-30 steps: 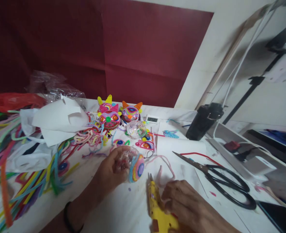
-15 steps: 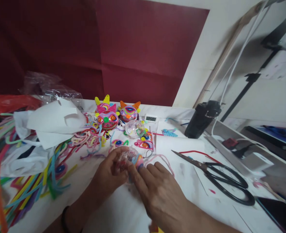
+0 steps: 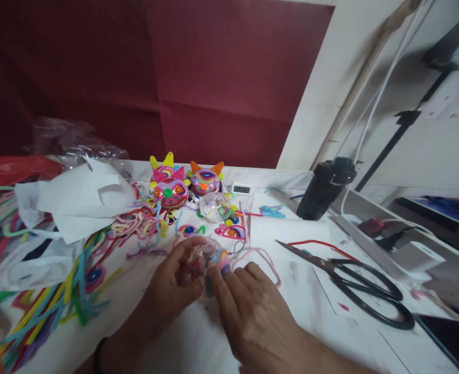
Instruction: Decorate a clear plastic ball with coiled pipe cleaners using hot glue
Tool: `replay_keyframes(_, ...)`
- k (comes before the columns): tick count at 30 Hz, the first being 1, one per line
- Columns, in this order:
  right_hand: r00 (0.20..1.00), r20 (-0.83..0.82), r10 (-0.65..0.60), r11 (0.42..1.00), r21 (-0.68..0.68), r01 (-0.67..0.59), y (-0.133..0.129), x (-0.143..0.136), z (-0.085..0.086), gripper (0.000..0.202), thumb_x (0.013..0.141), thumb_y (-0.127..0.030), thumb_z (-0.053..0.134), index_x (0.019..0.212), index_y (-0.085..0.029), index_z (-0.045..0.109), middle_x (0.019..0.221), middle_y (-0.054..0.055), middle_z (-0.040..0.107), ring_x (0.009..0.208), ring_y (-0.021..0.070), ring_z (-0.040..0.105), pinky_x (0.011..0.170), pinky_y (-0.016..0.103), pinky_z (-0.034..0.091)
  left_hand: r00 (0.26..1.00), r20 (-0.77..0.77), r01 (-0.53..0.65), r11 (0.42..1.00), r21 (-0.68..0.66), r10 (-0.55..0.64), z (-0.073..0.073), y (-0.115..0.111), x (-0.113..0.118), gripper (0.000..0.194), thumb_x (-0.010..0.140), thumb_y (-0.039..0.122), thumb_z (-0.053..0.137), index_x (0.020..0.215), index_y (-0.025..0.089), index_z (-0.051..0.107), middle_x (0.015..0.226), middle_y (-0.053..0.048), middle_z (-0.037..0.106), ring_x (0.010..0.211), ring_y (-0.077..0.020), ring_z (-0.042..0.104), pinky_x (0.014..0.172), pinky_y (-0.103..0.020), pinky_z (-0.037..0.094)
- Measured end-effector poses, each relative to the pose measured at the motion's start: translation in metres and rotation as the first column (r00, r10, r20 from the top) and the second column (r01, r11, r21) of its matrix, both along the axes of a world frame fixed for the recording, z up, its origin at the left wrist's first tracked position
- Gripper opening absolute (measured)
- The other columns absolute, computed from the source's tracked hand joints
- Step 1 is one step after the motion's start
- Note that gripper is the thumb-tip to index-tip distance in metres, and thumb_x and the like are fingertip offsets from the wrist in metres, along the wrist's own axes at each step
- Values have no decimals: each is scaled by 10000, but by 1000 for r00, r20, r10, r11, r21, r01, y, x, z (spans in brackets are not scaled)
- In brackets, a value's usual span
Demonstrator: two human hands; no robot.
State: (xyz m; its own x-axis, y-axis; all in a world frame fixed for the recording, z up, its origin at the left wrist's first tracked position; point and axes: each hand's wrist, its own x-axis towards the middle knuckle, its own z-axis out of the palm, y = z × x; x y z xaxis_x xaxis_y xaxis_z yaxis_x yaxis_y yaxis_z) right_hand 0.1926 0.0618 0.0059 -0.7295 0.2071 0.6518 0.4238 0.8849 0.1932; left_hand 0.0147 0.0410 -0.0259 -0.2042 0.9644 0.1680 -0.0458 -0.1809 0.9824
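Between my hands is a clear plastic ball [image 3: 200, 259], partly covered with a bright patch in orange, pink and blue. My left hand [image 3: 175, 280] wraps around its left side with fingers and thumb. The index finger of my right hand [image 3: 248, 301] presses on the patch, while its other fingers curl at the ball's right side. A pink cord [image 3: 266, 259] lies on the table just beyond my right knuckles. Farther back sit a second clear ball [image 3: 216, 206] and decorated ball figures with horns, one with pink horns [image 3: 171, 192] and one with orange [image 3: 205, 178].
Large black-handled scissors [image 3: 346, 280] lie open at right, near a red pipe cleaner [image 3: 323, 244]. Behind stand a black bottle [image 3: 325, 189] and a small digital clock [image 3: 242, 189]. Loose pipe cleaners [image 3: 46, 311] and white paper [image 3: 89, 192] crowd the left. A phone [image 3: 447, 337] lies lower right.
The view has shifted slightly. Both hands stay on the ball, and the right index finger keeps pressing at the patch; more of the patch shows now.
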Motion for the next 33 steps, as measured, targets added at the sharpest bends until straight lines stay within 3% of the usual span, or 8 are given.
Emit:
replay_keyframes(10,999,-46,2,966,-258,-14,-6,2,-5,454,822,-34,441,1241,62,587,829,180,757,661,255,668,631,402,462,1000,-9,14,1000,-8,-14,1,-2,-1,529,710,148,760,1219,237,648,1039,-14,726,855,-142,664,752,-188,533)
replay_keyframes(17,999,-40,35,907,-419,-48,-7,5,-7,499,821,-51,445,1291,59,569,859,196,750,682,279,667,648,439,480,1000,1,-19,995,-96,19,15,-3,4,867,630,186,813,1430,194,478,906,17,691,764,-139,640,693,-202,524)
replay_keyframes(20,999,-39,29,891,-453,-44,-6,4,-7,519,830,-51,452,1332,41,545,892,185,751,721,286,673,667,448,479,999,-31,-22,989,-147,17,24,-3,3,924,604,231,831,1443,153,453,992,-28,707,863,-189,661,717,-233,536)
replay_keyframes(24,999,23,28,871,-491,-13,-6,3,-7,598,793,-73,524,1382,31,500,963,187,757,801,306,697,724,471,493,996,-89,-4,985,-170,-12,30,-4,1,828,630,276,823,1384,127,516,1251,-116,678,1089,-268,646,744,-245,543)
replay_keyframes(30,996,86,9,859,-511,36,-5,-1,-9,705,725,-85,606,1410,8,465,1034,192,763,883,324,723,815,508,498,992,-118,33,987,-156,-52,25,-6,-3,911,712,411,835,1467,87,441,1166,-147,700,876,-241,670,565,-239,512)
replay_keyframes(33,997,82,5,865,-500,36,-5,-3,-12,758,695,-78,628,1425,8,444,1015,179,768,868,323,729,825,507,505,993,-95,55,988,-145,-69,23,-7,-6,913,716,410,858,1475,118,443,1245,-155,674,866,-226,664,565,-235,515)
